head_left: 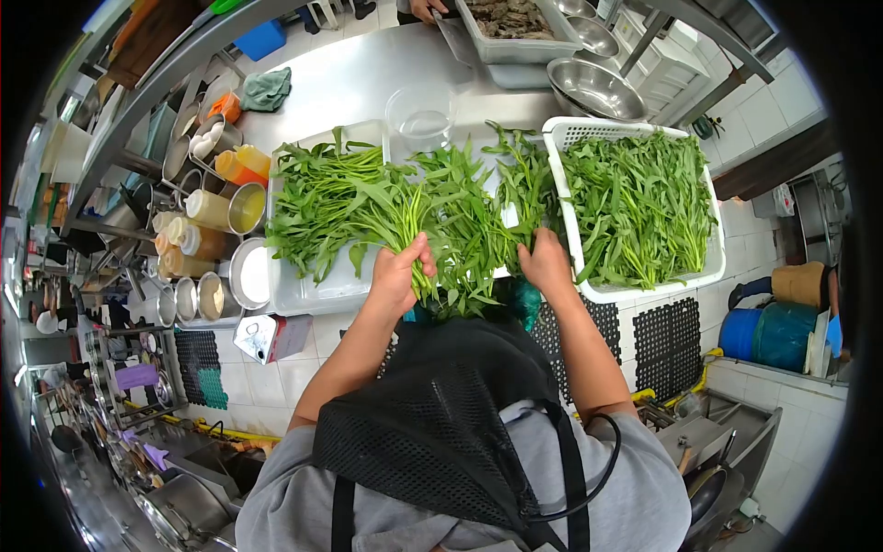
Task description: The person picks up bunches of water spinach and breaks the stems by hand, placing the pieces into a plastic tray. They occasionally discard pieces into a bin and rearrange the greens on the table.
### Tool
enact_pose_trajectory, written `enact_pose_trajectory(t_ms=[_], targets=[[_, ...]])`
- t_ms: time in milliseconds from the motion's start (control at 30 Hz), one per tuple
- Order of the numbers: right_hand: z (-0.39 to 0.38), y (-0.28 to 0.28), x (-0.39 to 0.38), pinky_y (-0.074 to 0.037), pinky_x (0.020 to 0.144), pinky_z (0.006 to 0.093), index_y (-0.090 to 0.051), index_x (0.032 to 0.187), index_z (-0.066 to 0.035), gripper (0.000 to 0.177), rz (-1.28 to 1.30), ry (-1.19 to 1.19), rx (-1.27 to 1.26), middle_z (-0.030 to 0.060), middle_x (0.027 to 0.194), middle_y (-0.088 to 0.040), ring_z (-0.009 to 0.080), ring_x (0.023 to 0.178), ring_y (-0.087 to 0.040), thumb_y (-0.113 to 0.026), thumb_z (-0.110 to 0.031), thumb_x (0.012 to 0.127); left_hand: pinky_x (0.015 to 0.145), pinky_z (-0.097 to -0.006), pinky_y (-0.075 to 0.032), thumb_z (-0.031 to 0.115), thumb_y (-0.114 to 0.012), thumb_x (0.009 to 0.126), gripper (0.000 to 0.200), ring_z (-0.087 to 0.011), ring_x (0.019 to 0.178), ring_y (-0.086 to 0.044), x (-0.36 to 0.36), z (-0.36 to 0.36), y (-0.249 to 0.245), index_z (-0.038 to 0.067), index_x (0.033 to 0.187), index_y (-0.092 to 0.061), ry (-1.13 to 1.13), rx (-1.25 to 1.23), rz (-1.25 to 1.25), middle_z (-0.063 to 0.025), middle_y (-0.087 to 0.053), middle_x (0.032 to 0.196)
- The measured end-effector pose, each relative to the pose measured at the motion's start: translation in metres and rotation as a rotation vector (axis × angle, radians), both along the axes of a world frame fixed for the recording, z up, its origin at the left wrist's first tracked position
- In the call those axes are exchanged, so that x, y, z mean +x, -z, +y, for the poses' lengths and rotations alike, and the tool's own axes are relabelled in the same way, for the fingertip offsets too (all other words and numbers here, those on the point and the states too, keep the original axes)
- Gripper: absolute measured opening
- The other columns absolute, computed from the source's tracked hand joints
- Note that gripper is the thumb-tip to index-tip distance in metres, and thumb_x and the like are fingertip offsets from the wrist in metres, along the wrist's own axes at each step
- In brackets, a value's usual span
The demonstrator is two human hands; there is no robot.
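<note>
My left hand (402,273) is closed around the stems of a bunch of water spinach (391,207), whose leafy ends fan out to the left over a clear plastic tub (317,296). Fingers curled, my right hand (546,261) grips the lower stems of another bunch (522,189) beside the white basket. Between the hands lies a loose pile of water spinach (455,216), some of it hanging over the table's near edge. To the right, the white perforated basket (578,253) is heaped with more of the same greens (644,207).
A clear round container (421,115) stands behind the greens on the steel table (359,78). Sauce bottles (207,210) and metal pots (248,208) line the left side. At the back are a steel bowl (598,90), a food tray (520,48) and another person's hand (428,9).
</note>
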State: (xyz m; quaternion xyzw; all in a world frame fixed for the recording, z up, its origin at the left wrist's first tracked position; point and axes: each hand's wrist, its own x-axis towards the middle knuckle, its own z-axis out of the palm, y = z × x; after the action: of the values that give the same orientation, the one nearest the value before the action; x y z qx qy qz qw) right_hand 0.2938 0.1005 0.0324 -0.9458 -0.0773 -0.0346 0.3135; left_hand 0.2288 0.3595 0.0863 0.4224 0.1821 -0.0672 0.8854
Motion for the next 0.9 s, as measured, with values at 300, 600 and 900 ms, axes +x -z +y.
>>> enact_pose_trajectory(t_ms=[300, 600, 900], targets=[[0.015, -0.027, 0.024, -0.048, 0.054, 0.0257, -0.049, 0.092, -0.003, 0.023, 0.589, 0.046, 0.854, 0.005, 0.07, -0.06, 0.013, 0.057, -0.054, -0.068, -0.014, 0.085, 0.056, -0.0313, -0.046, 0.016, -0.059, 0.092, 0.014, -0.018, 0.061, -0.055, -0.005, 0.002, -0.012, 0.003, 0.091, -0.055, -0.066, 0.022, 0.021, -0.0068, -0.057, 0.074], [0.019, -0.059, 0.02, -0.047, 0.053, 0.0253, -0.033, 0.128, -0.002, 0.046, 0.61, -0.166, 1.318, 0.0132, 0.078, -0.064, 0.015, 0.054, -0.055, -0.059, -0.006, 0.091, 0.056, -0.0305, -0.047, 0.016, -0.059, 0.092, 0.013, -0.0174, 0.061, -0.055, -0.004, 0.002, -0.013, 0.004, 0.092, -0.055, -0.064, 0.012, 0.006, -0.0067, -0.057, 0.074], [0.016, -0.064, 0.014, -0.045, 0.051, 0.0249, -0.044, 0.115, -0.002, 0.032, 0.589, -0.248, 1.384, 0.0159, 0.082, -0.067, 0.0138, 0.053, -0.054, -0.062, -0.005, 0.089, 0.057, -0.0304, -0.047, 0.013, -0.061, 0.091, 0.011, -0.017, 0.062, -0.055, 0.001, -0.003, -0.016, 0.003, 0.091, -0.055, -0.066, 0.038, -0.012, -0.0062, -0.057, 0.074]])
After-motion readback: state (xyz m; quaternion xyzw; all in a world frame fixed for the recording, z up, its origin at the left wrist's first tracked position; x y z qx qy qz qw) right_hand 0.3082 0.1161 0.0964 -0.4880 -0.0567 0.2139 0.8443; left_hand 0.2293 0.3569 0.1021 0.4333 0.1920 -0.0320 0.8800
